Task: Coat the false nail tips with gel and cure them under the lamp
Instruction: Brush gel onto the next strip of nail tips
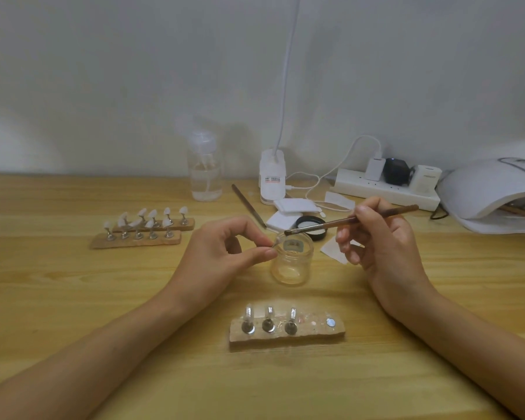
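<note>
Pale wooden surface (73, 298) carries white dome curing lamp (491, 189), cut off at right edge. Over clear glass jar (291, 263), right hand (385, 241) grips thin brown brush (325, 225); left hand (222, 250) pinches tiny pale false nail tip (275, 243), blurred, mostly finger-hidden.

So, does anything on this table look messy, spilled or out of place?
Nothing looks spilled or broken. The near holder has only three stands, with none at its right end. The left hand pinches a small piece by the open jar. Tips on the far holders lean unevenly.
</note>
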A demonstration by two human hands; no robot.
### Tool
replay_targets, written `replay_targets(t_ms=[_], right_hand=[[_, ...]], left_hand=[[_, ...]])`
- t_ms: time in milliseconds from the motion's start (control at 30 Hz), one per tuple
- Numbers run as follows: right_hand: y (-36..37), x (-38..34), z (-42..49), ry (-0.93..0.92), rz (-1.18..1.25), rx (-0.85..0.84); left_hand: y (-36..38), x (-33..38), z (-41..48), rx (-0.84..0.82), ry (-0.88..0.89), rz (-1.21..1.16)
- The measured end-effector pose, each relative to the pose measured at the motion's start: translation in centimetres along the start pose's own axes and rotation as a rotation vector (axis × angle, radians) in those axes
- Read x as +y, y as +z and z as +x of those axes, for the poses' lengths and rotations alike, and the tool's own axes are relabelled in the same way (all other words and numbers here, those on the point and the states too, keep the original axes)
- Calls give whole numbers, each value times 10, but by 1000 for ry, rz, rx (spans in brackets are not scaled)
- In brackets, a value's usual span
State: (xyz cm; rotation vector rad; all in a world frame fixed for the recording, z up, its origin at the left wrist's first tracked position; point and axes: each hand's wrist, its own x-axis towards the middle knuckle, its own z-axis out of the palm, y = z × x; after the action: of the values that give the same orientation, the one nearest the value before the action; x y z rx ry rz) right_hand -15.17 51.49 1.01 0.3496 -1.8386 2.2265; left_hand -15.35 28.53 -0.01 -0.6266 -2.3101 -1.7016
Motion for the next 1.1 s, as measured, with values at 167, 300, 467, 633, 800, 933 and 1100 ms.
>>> replay_targets(t_ms=[167, 300, 467, 633, 800, 933, 1100], right_hand=[[0, 2, 0, 23, -64, 11], [2, 0, 0, -3, -23, -23], [0, 1, 0, 29, -48, 19], [2, 1, -1, 5, -45, -35], [1, -1, 0, 4, -8, -8], [2, 1, -1, 14, -50, -41], [1, 0, 0, 10, 1, -25]], left_hand=[[-1, -1, 0, 7, 9, 11], [0, -1, 0, 3, 18, 7], [-1, -4, 0, 3, 28, 42], [1, -4, -1, 36, 70, 84], [2, -3, -1, 59, 81, 108], [2, -2, -1, 65, 97, 120], [2, 0, -2, 53, 137, 136]])
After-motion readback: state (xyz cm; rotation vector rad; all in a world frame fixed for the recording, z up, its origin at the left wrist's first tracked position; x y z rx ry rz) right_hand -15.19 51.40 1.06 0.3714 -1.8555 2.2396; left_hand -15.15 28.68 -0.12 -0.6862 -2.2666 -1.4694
